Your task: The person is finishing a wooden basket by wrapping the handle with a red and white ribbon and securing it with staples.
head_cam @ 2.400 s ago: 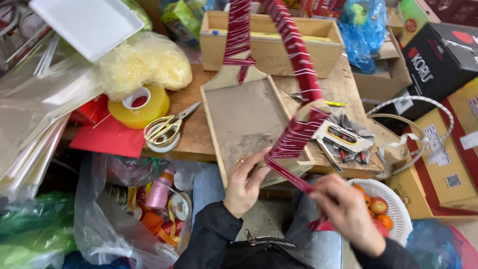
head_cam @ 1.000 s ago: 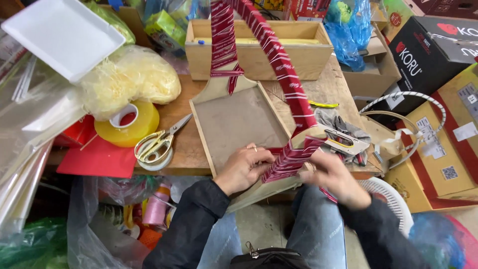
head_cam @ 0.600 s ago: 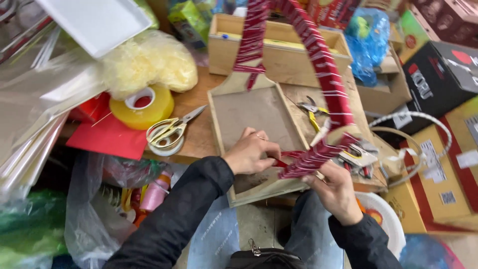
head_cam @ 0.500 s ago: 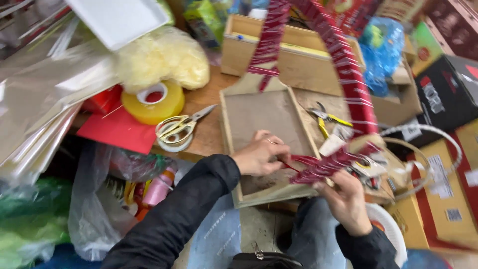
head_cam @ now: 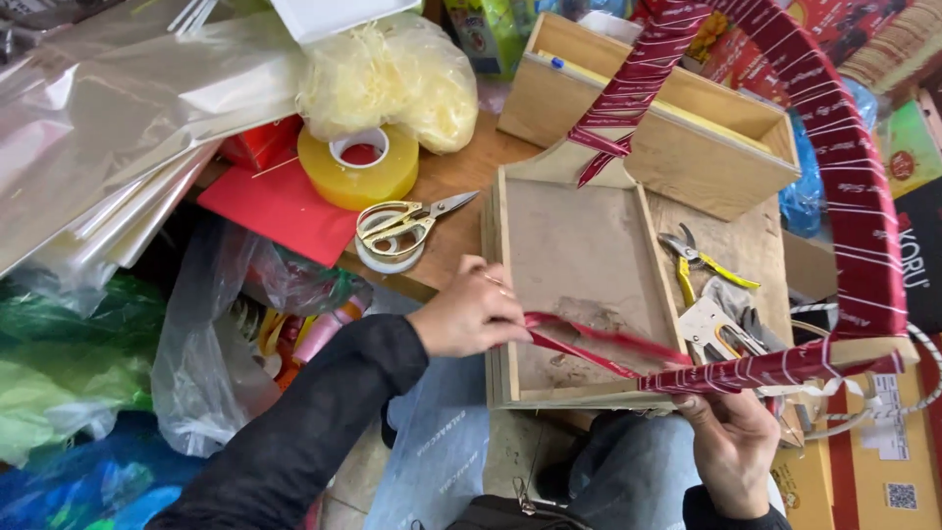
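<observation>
Left hand (head_cam: 469,316): in dark sleeve, fingers pinched shut on the loose end of a shiny red ribbon (head_cam: 601,344), held at the left rim of a shallow square wooden tray basket (head_cam: 579,245). Ribbon drawn taut across the tray's near edge, toward the right.

Right hand (head_cam: 734,442): below the tray's near right corner, fingers closed on the lower end of a tall arched basket handle wrapped in red patterned ribbon (head_cam: 852,186); handle rising from that corner and curving over to the tray's far side.

Just right of the tray, on a wooden tabletop (head_cam: 446,182): yellow-handled pliers (head_cam: 702,260) and a metal staple gun (head_cam: 714,329).
Left of the tray: gold-handled scissors (head_cam: 402,221) lying over a small tape roll.
Further left: large roll of yellow adhesive tape (head_cam: 358,167) on a red sheet (head_cam: 280,211).
Behind: bag of pale yellow shredded filler (head_cam: 392,74); open plain wooden box (head_cam: 677,123).
Far left: stack of clear cellophane sheets (head_cam: 108,128).
</observation>
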